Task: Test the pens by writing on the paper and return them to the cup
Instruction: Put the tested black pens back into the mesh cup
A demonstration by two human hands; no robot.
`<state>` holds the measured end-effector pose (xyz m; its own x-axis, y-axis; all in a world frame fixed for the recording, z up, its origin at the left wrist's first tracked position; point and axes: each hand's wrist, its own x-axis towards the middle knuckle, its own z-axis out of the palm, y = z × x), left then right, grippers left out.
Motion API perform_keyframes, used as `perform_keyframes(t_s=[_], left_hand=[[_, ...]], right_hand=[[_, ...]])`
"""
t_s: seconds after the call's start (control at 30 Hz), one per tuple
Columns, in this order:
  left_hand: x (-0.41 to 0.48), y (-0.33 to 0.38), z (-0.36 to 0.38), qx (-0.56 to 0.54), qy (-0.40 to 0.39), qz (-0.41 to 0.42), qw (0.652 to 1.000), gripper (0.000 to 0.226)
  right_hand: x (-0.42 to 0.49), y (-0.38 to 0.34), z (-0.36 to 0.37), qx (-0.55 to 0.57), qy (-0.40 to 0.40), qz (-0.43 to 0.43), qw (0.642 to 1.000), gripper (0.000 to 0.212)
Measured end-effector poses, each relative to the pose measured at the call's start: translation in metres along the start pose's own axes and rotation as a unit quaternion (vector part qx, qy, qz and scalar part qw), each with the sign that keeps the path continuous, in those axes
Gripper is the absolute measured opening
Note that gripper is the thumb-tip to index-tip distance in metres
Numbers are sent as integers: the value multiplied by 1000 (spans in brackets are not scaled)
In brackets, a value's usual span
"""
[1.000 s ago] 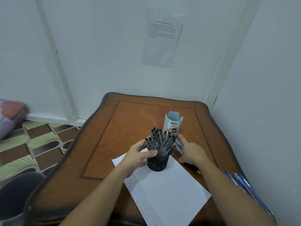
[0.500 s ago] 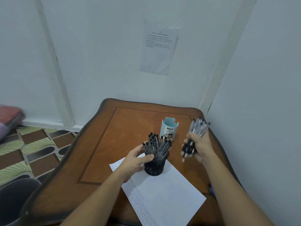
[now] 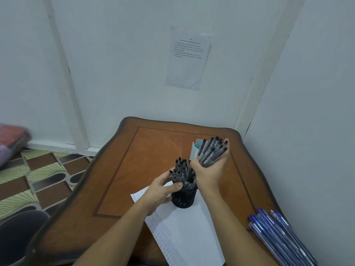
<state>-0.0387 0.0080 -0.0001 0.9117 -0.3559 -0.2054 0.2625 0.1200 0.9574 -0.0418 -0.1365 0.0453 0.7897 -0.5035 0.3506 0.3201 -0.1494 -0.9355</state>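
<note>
Right hand (image 3: 207, 173) is clenched mid-barrel round pens (image 3: 211, 152) judged light and slippery, at 1 o'clock from the cup (image 3: 183, 199); cup rim is gripped by left hand (image 3: 161, 189).

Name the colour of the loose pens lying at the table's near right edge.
Blue; the loose pens show best in the head view.

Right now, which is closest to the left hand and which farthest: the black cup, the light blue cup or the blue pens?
1. Black cup: the left hand holds it.
2. Light blue cup: behind, toward the wall.
3. Blue pens: table's near right edge.
</note>
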Motion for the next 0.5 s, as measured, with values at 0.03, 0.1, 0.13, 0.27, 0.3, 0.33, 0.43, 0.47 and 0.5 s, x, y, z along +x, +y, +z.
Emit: perform_keyframes(t_s=[0.03,0.1,0.13,0.27,0.3,0.33,0.43,0.47,0.5], left_hand=[[0,0,0,0,0,-1,1000,46],[0,1,-1,-2,-1,-2,1000,48],[0,1,-1,-3,-3,-3,1000,49],[0,2,-2,0,-9,-7,1000,47],[0,2,-3,1,-9,-9,1000,46],[0,2,-3,1,-11,-9,1000,46],[-1,3,-3,7,-18,-8,1000,50],[-1,3,-3,10,-21,-7,1000,53],[-2,3,-3,13,-25,-6,1000,55]], right_hand=[[-2,1,2,-5,0,0,1000,93],[-7,7,6,-18,1,8,1000,94],[-8,10,7,-25,2,13,1000,92],[-12,20,13,-47,-1,38,998,83],[-13,23,13,-56,-4,44,997,81],[-13,26,13,-71,-2,44,997,81],[-16,31,12,-122,-1,42,992,81],[-16,32,12,-136,-8,43,990,82],[-17,32,12,-147,-17,44,988,83]])
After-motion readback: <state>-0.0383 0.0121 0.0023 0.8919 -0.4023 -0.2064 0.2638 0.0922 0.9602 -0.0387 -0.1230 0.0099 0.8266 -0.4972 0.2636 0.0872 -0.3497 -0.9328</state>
